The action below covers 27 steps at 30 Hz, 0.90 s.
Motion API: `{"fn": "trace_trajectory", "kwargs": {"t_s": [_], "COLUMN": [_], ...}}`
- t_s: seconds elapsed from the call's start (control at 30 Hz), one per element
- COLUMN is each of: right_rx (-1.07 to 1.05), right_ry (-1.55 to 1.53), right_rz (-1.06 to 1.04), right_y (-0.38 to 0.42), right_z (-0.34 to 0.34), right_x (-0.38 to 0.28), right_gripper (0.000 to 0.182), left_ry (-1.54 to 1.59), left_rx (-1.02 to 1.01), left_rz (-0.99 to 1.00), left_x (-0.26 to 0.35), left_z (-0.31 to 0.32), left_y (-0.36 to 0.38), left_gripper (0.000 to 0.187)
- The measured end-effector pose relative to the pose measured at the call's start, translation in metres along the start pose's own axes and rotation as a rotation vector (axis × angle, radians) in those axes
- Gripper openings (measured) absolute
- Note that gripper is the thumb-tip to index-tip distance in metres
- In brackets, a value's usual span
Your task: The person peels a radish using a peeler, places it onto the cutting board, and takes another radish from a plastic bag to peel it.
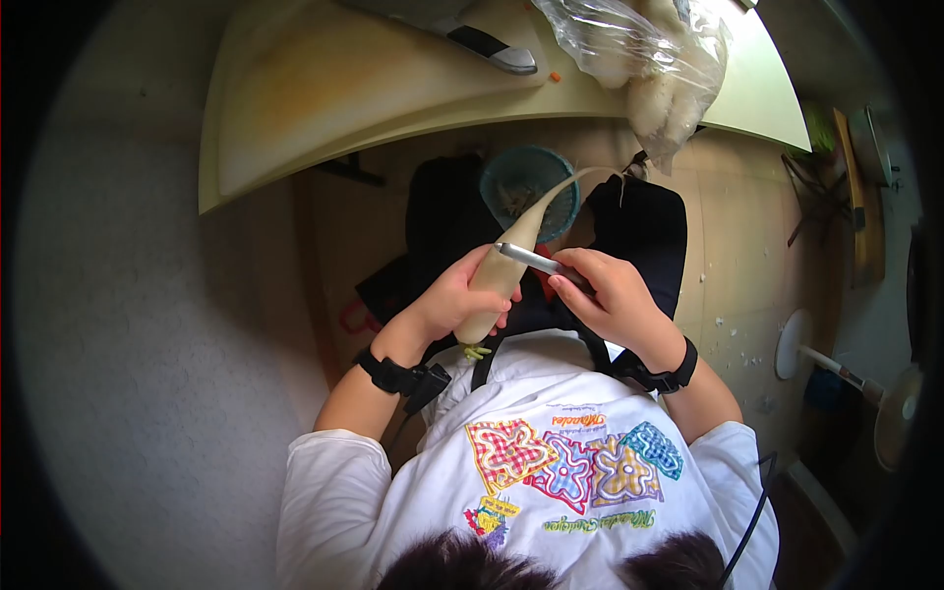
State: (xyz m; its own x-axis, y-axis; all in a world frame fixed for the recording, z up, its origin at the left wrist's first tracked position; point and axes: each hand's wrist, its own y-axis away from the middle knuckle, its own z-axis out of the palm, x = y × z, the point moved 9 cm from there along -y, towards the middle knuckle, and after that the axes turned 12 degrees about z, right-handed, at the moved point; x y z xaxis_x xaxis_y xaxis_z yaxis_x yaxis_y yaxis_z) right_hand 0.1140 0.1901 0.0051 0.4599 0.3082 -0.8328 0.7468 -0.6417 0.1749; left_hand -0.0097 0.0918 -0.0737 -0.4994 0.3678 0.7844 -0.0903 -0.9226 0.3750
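A white radish [514,236] lies in my left hand [457,295], whose fingers wrap round its thick end. Short green stem stubs stick out below that hand, and the thin root tip points up and away to the right. My right hand [612,297] is closed on the dark handle of a peeler [528,258]. The peeler's silver head rests across the middle of the radish. Behind the radish, between the knees, a teal basket [500,169] holds pale scraps.
Ahead stands a table [344,128] bearing a knife [492,47] with a black handle and a clear plastic bag [639,49] of white radishes. White bits are scattered on the floor at right, near a standing fan [897,418].
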Motion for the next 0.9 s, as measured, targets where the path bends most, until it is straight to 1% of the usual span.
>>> {"fn": "trace_trajectory", "kwargs": {"t_s": [0.07, 0.23, 0.3, 0.33, 0.37, 0.47, 0.6, 0.7, 0.8, 0.9], "right_rx": [0.014, 0.034, 0.141, 0.089, 0.087, 0.123, 0.119, 0.183, 0.179, 0.203], "right_ry": [0.027, 0.099, 0.038, 0.059, 0.058, 0.025, 0.044, 0.054, 0.056, 0.039], "right_rz": [-0.026, -0.054, -0.04, 0.012, 0.014, 0.002, 0.001, 0.034, 0.047, 0.013], "right_y": [0.0, 0.002, 0.0, -0.003, -0.003, -0.002, -0.003, -0.005, -0.007, -0.005], "right_z": [0.002, 0.004, -0.006, -0.008, -0.008, -0.011, -0.013, -0.021, -0.025, -0.027], "right_x": [0.002, 0.001, 0.006, 0.007, 0.009, 0.009, 0.008, 0.014, 0.019, 0.017], "right_gripper": [0.022, 0.021, 0.02, 0.018, 0.018, 0.016, 0.016, 0.018, 0.018, 0.018], "left_ry": [0.001, 0.025, 0.027, 0.039, 0.052, 0.036, 0.043, 0.048, 0.064, 0.066], "left_rx": [-0.038, -0.054, -0.058, -0.063, -0.067, -0.075, -0.066, -0.071, -0.071, -0.075], "left_rz": [-0.029, -0.031, -0.033, -0.041, -0.049, -0.032, -0.035, -0.023, -0.03, -0.034], "left_x": [-0.003, -0.006, -0.009, -0.012, -0.014, -0.015, -0.012, -0.01, -0.011, -0.012], "left_z": [0.004, 0.007, 0.008, 0.009, 0.01, 0.01, 0.012, 0.013, 0.013, 0.014], "left_y": [0.003, 0.007, 0.008, 0.009, 0.01, 0.009, 0.01, 0.01, 0.012, 0.012], "left_gripper": [0.062, 0.062, 0.063, 0.063, 0.064, 0.065, 0.064, 0.063, 0.062, 0.062]}}
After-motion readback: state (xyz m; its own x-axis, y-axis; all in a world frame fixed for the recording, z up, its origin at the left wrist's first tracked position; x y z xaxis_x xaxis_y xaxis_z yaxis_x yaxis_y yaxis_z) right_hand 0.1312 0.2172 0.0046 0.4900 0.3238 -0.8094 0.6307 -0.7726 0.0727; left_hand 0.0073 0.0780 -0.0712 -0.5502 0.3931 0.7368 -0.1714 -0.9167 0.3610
